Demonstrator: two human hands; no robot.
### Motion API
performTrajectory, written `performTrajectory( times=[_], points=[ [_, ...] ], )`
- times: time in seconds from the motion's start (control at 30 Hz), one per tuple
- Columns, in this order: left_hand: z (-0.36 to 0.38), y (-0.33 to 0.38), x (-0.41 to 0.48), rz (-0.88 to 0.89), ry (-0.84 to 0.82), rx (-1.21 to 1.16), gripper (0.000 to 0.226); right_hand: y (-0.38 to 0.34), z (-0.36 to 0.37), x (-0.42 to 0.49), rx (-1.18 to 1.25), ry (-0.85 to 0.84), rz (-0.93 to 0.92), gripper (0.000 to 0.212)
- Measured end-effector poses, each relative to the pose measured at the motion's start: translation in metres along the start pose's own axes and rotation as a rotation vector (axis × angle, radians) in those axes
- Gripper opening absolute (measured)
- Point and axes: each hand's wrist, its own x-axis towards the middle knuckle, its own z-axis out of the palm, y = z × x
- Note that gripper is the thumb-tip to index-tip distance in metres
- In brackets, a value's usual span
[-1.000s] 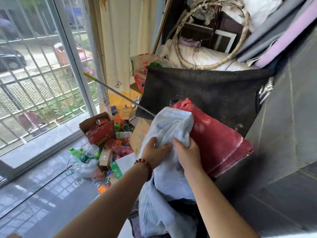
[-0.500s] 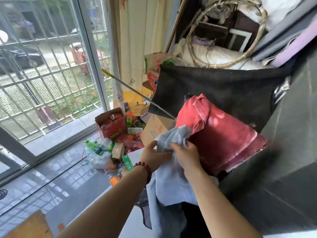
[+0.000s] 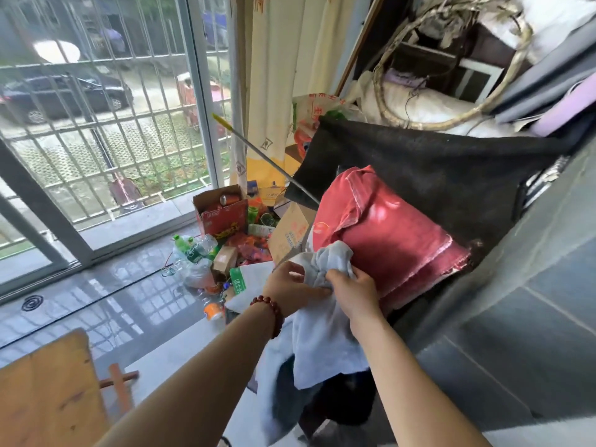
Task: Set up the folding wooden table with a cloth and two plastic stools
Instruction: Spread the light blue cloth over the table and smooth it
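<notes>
Both hands clamp the top of a pale blue-grey cloth (image 3: 325, 337): the left hand (image 3: 285, 285), a red bead bracelet (image 3: 270, 309) at its wrist, and the right hand (image 3: 353, 293) each curl their fingers into the bunched fabric. The rest of the cloth hangs limp and creased between the forearms. A corner of the wooden table (image 3: 45, 398) shows at lower left on a glossy grey tiled floor (image 3: 96, 304). Just behind the cloth and touching it, a folded red fabric (image 3: 390, 233) leans against a black sheet (image 3: 445, 166), beside a grey tiled wall (image 3: 522, 317). Further back lie a red cardboard box (image 3: 222, 212), plastic bottles (image 3: 190, 250) and a slanting pole (image 3: 267, 159). A cream curtain (image 3: 277, 75) hangs beside the barred window (image 3: 96, 130), with a dark car (image 3: 64, 95) outside.
</notes>
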Motion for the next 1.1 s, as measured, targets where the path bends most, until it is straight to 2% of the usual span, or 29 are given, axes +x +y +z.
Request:
performTrajectory(
  times=[0.1,0.23,0.33,0.57,0.67,0.83,1.1],
  points=[
    [0.024,-0.013,-0.022,0.001,0.025,-0.047,0.083,0.012,-0.023,-0.015,0.004,-0.024,-0.016,0.015],
    [0.037,-0.032,-0.051,0.006,0.125,-0.092,0.060,0.021,-0.036,-0.037,-0.023,-0.095,-0.046,0.011],
    [0.036,-0.048,-0.077,0.011,0.198,-0.131,0.052,0.028,-0.034,-0.053,-0.067,-0.161,-0.049,0.009],
    [0.014,-0.075,-0.135,0.075,0.319,-0.161,0.029,0.028,-0.011,-0.104,-0.111,-0.359,-0.134,0.018],
    [-0.002,-0.085,-0.159,0.071,0.359,-0.187,0.028,0.022,0.000,-0.130,-0.117,-0.452,-0.133,0.029],
    [-0.036,-0.110,-0.204,0.078,0.460,-0.231,0.030,0.015,0.029,-0.176,-0.162,-0.585,-0.160,0.014],
    [-0.104,-0.179,-0.302,0.059,0.599,-0.297,0.032,0.035,0.100,-0.290,-0.172,-0.707,-0.241,0.011]
  ],
)
